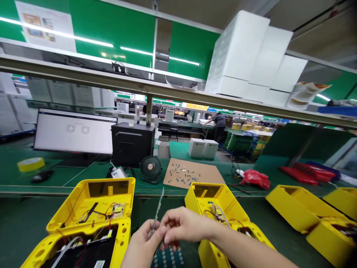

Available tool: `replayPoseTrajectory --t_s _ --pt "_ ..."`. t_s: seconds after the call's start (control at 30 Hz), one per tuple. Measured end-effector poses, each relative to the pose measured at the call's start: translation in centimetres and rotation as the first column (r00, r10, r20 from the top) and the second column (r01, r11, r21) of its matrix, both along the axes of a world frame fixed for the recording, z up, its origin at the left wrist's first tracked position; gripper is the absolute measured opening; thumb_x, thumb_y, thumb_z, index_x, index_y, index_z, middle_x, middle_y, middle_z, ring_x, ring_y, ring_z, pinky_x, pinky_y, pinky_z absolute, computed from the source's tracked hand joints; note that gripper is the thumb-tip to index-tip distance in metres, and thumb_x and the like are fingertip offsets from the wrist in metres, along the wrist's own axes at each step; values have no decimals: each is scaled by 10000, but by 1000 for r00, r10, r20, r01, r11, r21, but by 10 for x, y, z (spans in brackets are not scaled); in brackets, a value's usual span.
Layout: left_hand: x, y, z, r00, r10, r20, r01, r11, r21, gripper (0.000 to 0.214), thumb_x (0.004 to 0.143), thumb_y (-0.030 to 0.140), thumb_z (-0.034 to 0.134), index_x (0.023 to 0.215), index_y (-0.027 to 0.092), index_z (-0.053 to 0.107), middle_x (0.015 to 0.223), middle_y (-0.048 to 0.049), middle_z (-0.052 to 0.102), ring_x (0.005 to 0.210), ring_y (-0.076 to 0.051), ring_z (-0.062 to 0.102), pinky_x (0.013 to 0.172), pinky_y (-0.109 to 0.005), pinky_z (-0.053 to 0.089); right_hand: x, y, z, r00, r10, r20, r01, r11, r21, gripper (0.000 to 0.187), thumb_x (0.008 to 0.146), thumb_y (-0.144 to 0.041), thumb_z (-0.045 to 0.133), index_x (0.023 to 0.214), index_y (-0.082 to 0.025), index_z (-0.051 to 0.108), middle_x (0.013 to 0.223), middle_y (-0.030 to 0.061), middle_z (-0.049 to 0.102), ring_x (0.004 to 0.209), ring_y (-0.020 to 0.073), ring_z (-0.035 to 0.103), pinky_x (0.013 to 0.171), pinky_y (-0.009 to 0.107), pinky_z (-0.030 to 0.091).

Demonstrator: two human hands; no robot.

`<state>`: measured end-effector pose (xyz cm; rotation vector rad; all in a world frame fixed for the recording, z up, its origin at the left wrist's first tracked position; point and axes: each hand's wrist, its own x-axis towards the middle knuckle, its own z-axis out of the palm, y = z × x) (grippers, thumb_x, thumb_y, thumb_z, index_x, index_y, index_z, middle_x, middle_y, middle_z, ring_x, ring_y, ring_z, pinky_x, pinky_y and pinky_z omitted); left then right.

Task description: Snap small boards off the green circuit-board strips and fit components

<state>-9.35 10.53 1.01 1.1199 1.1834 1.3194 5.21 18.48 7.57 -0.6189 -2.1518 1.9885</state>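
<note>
Left hand (145,242) pinched a thin strip (158,211) upright; right hand (185,225) curled beside it, hold undeterminable. An open yellow case (92,225) lay at their nine o'clock.

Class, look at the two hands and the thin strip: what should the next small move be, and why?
Perhaps the right hand should pinch the thin strip beside the left hand's grip: the left holds its lower part, its upper part stands free, and the right is close by, though its exact contact is unclear.
</note>
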Motion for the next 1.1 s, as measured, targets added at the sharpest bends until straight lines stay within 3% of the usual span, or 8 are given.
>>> replayPoseTrajectory --t_s 0.07,0.23,0.4,0.57,0.77,0.9,0.97,1.1 --pt "5 -6 -4 999 -6 43 6 1000 8 454 734 599 567 794 149 546 660 -19 600 610 -132 535 579 -234 412 5 -10 -1 999 -50 5 49 998 32 309 652 -325 742 815 -138 557 650 -19 634 484 49 547 470 158 455" --pt "14 -29 -1 999 -24 -34 21 996 -87 520 718 652 526 707 136 586 543 0 556 363 -37 236 382 -217 132 24 -31 8 982 -187 -18 187 963 194 244 739 -333 662 818 -142 535 620 -24 606 509 62 557 477 167 458" --pt "19 -49 15 985 9 -171 -19 998 -59 384 759 513 550 706 141 629 606 -11 609 424 -55 321 427 -225 208 33 -54 5 985 -172 -10 170 960 220 230 796 -347 595 884 -143 536 658 -13 606 498 50 527 451 158 418" --pt "19 -59 12 995 -35 -94 27 996 -81 386 778 510 539 716 132 591 636 -12 603 399 -40 293 412 -229 171 35 -71 -10 952 -305 -36 306 934 187 256 801 -392 583 828 -147 515 619 -17 610 448 44 501 390 140 369" --pt "23 -72 2 990 -86 115 96 992 -85 462 750 569 567 615 131 512 468 61 366 393 -30 203 413 -229 90 35 -84 -34 910 -358 -212 347 934 -89 295 770 -409 632 813 -148 503 579 -11 624 405 41 494 377 137 354" --pt "24 -75 4 962 -76 262 102 991 -88 454 736 562 592 619 137 488 492 68 349 411 -27 171 402 -217 85 32 -86 -54 768 -464 -440 330 877 -348 315 760 -426 642 784 -171 459 515 -54 562 330 11 370 335 131 267" --pt "22 -70 5 970 -74 230 99 990 -100 468 721 584 590 622 139 483 494 64 377 392 -20 179 391 -214 87 31 -84 -57 825 -433 -364 359 898 -255 289 778 -396 630 891 -171 486 545 -44 581 353 26 421 351 137 302" --pt "20 -54 6 989 -129 73 139 980 -145 510 686 640 574 631 141 480 495 41 454 343 -16 229 367 -210 94 33 -81 -44 926 -364 -103 376 916 142 282 807 -382 584 980 -163 548 638 -7 625 448 55 502 418 167 380"
